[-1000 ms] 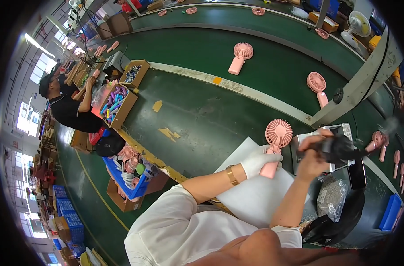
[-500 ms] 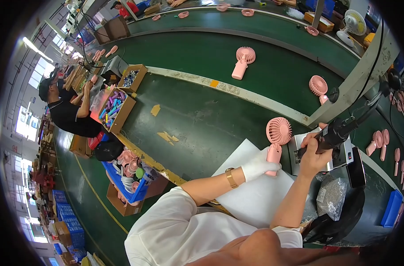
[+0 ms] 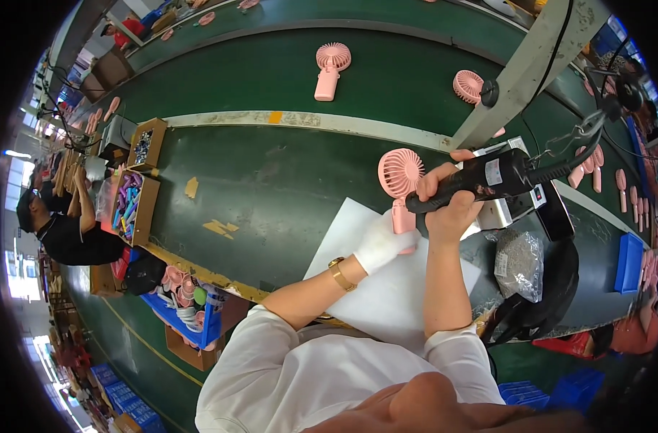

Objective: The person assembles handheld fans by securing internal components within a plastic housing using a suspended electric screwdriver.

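Note:
My left hand (image 3: pixel 386 242), in a white glove, is closed around the handle of a pink handheld fan (image 3: pixel 401 173). The fan stands head away from me, its round ribbed grille showing above the glove. Closed around a black corded electric screwdriver (image 3: pixel 506 173) is my bare right hand (image 3: pixel 450 198). The driver lies nearly level, its nose over the upper part of the fan's handle. Whether the bit touches the fan is hidden. A white sheet (image 3: pixel 358 278) lies on the bench under both hands.
Another pink fan (image 3: pixel 332 61) lies on the green belt beyond the pale rail (image 3: pixel 358 124). A post (image 3: pixel 527 68) rises at the right, near a silver device (image 3: pixel 498 213) and a clear bag (image 3: pixel 519 263). Cardboard boxes of parts (image 3: pixel 147 209) stand left, by a co-worker (image 3: pixel 80 220).
My right hand has brought the screwdriver leftward from beside the silver device to the fan. My left hand keeps its hold on the fan. The whole view has shifted.

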Motion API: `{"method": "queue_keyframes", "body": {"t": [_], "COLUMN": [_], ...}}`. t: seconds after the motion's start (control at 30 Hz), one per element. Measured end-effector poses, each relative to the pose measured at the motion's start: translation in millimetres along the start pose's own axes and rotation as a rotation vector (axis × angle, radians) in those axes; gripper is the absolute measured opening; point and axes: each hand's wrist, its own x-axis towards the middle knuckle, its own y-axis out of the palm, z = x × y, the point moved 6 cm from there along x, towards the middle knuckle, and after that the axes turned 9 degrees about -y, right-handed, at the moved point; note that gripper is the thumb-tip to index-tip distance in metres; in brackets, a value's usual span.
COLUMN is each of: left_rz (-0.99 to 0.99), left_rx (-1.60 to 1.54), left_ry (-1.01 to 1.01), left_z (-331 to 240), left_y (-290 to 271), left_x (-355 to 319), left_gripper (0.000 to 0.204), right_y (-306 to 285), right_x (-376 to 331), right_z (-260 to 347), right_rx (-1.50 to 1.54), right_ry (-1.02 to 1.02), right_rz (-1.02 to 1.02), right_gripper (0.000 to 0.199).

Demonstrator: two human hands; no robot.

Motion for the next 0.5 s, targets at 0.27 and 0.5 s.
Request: {"method": "queue_keyframes", "body": {"t": [0.27, 0.5], "left_rz": [-0.131, -0.180], "left_rx": [0.131, 0.208], "left_ry": [0.113, 0.108], "left_z": [8, -10], "left_y": [-6, -5], "left_x": [4, -5], "left_gripper": [0.042, 0.038], "right_y": [0, -5], "right_x": [-5, -13], "right_z": [-4, -23], "right_rx": [0.052, 0.096], "right_ry": [0.018, 0.033], "right_rz": [-0.016, -0.044], "right_gripper": [0.074, 0.071]}}
